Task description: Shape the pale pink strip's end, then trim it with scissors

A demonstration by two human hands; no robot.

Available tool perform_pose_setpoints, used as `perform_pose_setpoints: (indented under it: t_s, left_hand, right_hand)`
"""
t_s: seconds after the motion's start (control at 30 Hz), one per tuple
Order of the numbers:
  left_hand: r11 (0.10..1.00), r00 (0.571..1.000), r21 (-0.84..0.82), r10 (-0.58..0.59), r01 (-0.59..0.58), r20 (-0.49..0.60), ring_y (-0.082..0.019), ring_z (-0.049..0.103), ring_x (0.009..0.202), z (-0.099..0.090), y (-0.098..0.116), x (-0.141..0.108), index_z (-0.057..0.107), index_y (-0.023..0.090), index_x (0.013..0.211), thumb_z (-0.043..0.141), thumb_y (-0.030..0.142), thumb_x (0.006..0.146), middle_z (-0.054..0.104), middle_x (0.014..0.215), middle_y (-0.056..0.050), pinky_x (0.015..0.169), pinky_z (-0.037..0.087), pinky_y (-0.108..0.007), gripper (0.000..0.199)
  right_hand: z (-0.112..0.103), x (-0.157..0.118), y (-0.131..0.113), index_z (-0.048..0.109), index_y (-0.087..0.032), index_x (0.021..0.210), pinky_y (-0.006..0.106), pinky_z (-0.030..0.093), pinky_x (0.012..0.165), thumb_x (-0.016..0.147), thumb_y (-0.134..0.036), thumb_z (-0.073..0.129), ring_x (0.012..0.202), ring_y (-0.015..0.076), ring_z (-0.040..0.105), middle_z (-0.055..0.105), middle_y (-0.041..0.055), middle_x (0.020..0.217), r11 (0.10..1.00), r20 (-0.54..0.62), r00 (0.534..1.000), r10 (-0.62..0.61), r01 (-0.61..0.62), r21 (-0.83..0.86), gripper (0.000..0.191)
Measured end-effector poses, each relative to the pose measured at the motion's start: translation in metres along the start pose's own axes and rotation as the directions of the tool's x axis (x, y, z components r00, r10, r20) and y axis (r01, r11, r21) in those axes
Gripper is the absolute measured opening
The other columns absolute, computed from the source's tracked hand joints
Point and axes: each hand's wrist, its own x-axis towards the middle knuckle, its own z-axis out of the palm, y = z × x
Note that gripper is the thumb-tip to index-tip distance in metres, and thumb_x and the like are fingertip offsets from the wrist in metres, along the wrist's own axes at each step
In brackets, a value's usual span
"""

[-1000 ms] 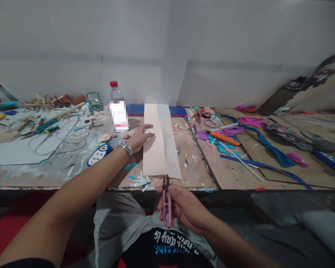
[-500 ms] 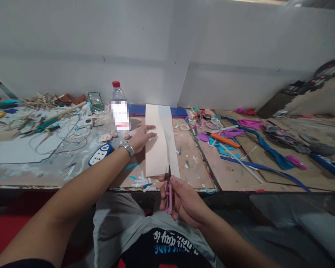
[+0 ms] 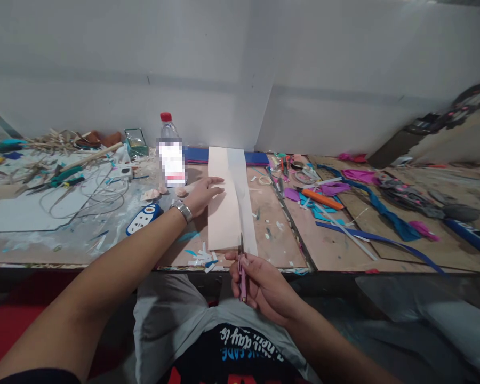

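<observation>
A long pale sheet of paper (image 3: 223, 224) lies on the table in front of me, its far end over a flat blue stack (image 3: 258, 159). My left hand (image 3: 205, 194) rests on the sheet's left side with fingers stretched out, pressing it flat. Below the sheet's near edge, my right hand (image 3: 258, 280) is closed around small pink-handled scissors (image 3: 243, 285). Their dark blades point away from me and meet the paper near its lower right part. A line runs up the sheet from the blades, and the strip to its right looks slightly lifted.
A red-capped bottle (image 3: 172, 154) stands behind my left hand, near a blue-and-white power strip (image 3: 144, 218). Pliers (image 3: 64, 178), a cable and sticks lie to the left. An orange cutter (image 3: 322, 199), purple scraps and blue strips (image 3: 384, 250) cover the right side.
The scissors' handles have come together in my right hand, and the blades look closer to each other. My left hand stays in place on the paper.
</observation>
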Motion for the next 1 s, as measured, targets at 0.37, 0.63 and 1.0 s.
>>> perform_pose_setpoints:
  t_s: [0.37, 0.63, 1.0]
  left_hand:
    - [0.999, 0.999, -0.032, -0.031, 0.033, 0.039, -0.015, 0.062, 0.081, 0.0009, 0.0024, -0.0004, 0.069, 0.017, 0.113, 0.072, 0.027, 0.077, 0.071, 0.102, -0.007, 0.073, 0.046, -0.027, 0.038]
    - [0.999, 0.999, -0.028, -0.021, 0.022, 0.033, -0.016, 0.062, 0.081, 0.0004, 0.0006, 0.001, 0.07, 0.017, 0.111, 0.072, 0.027, 0.076, 0.07, 0.102, -0.007, 0.074, 0.048, -0.028, 0.037]
    - [0.999, 0.999, -0.038, -0.033, 0.034, 0.037, -0.016, 0.062, 0.08, 0.0012, 0.0031, -0.0004, 0.069, 0.017, 0.111, 0.073, 0.027, 0.075, 0.07, 0.099, -0.007, 0.072, 0.047, -0.027, 0.038]
  right_hand:
    - [-0.0029, 0.0011, 0.0017, 0.061, -0.017, 0.112, 0.013, 0.035, 0.034, 0.091, -0.049, 0.069, 0.056, 0.0117, 0.066, 0.066, 0.0016, 0.078, 1.0, 0.04, 0.999, 0.01, -0.01, 0.014, 0.04]
    - [-0.0037, 0.0021, 0.0028, 0.058, -0.018, 0.105, 0.013, 0.035, 0.035, 0.091, -0.048, 0.069, 0.055, 0.0114, 0.066, 0.065, 0.0003, 0.076, 1.0, 0.065, 0.998, 0.002, -0.003, 0.013, 0.035]
    - [0.002, -0.0011, 0.0012, 0.057, -0.018, 0.104, 0.012, 0.033, 0.033, 0.09, -0.048, 0.071, 0.052, 0.0103, 0.065, 0.064, -0.0019, 0.072, 1.0, 0.064, 0.998, 0.01, -0.011, 0.016, 0.035]
